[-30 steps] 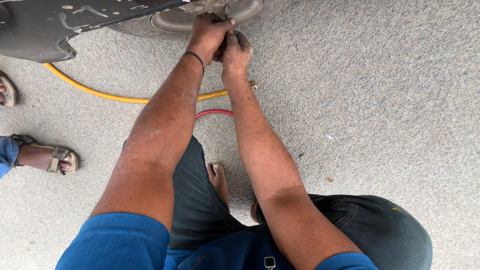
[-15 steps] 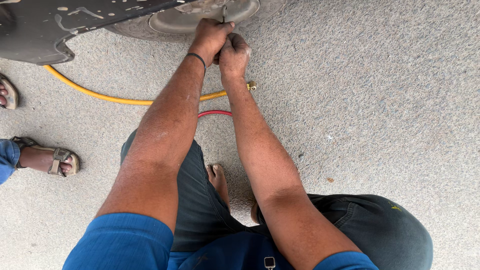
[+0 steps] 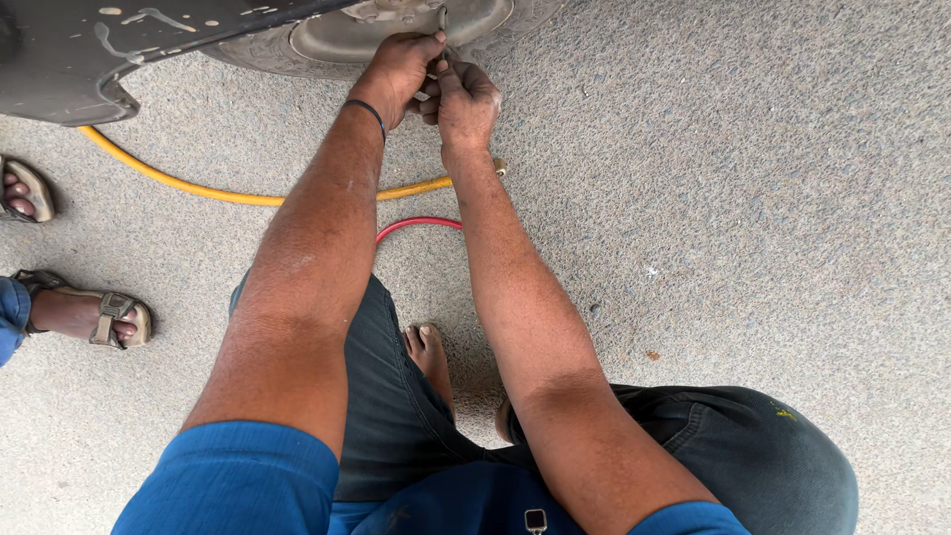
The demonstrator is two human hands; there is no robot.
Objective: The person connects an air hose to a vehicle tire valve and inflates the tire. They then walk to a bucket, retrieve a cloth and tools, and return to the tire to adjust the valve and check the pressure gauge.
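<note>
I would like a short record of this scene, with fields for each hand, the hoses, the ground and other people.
left hand: at the wheel, fingers closed on a small metal fitting
right hand: beside the left, touching the same fitting
hoses: yellow hose and red hose lie on the ground
ground: grey, rough
other people: two sandalled feet at the left edge

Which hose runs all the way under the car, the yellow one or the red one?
The yellow hose. It stretches left under the dark car body, while the red hose shows only as a short loop between the arms.
</note>
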